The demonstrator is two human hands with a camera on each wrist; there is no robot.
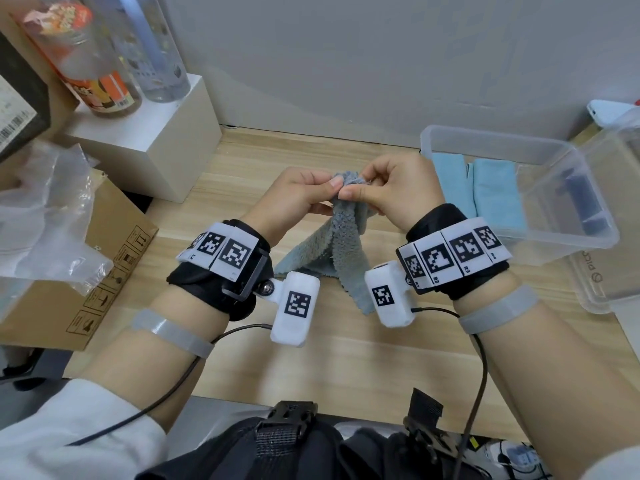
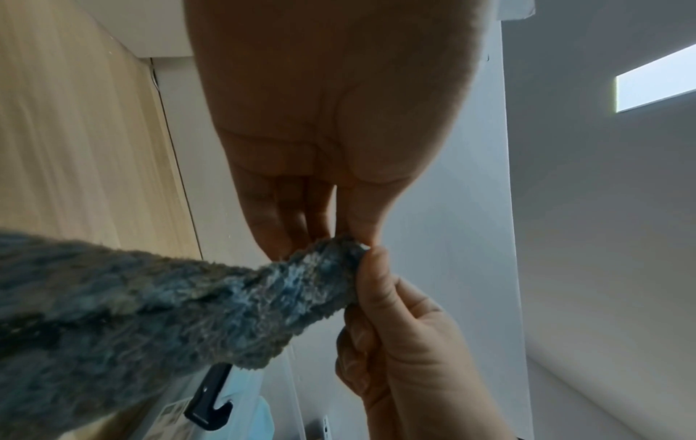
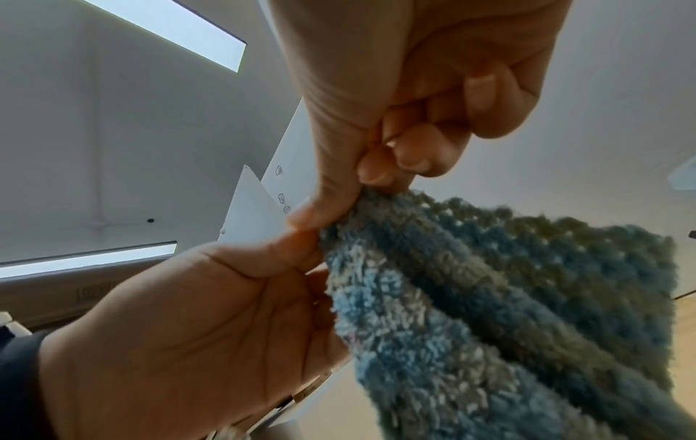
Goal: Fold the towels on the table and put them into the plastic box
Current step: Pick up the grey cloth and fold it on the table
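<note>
A fuzzy grey-blue towel point(image 1: 343, 244) hangs bunched above the wooden table point(image 1: 242, 188), its lower corners trailing on the wood. My left hand point(image 1: 329, 183) and right hand point(image 1: 349, 192) pinch its top edge side by side, thumbs nearly touching. In the left wrist view the left hand point(image 2: 335, 235) grips the towel point(image 2: 188, 312) opposite the right hand point(image 2: 376, 282). From the right wrist, the right hand point(image 3: 339, 205) and left hand point(image 3: 301, 253) both hold the towel point(image 3: 489, 297). The clear plastic box point(image 1: 485, 140) stands to the right with two folded light blue towels point(image 1: 498, 195) inside.
A white block point(image 1: 149, 140) carrying bottles point(image 1: 104, 74) stands at the back left. A cardboard box point(image 1: 86, 271) with crumpled plastic bags point(image 1: 45, 216) fills the left side. A clear lid point(image 1: 599, 282) lies beside the plastic box at right. A grey wall point(image 1: 346, 64) closes the back.
</note>
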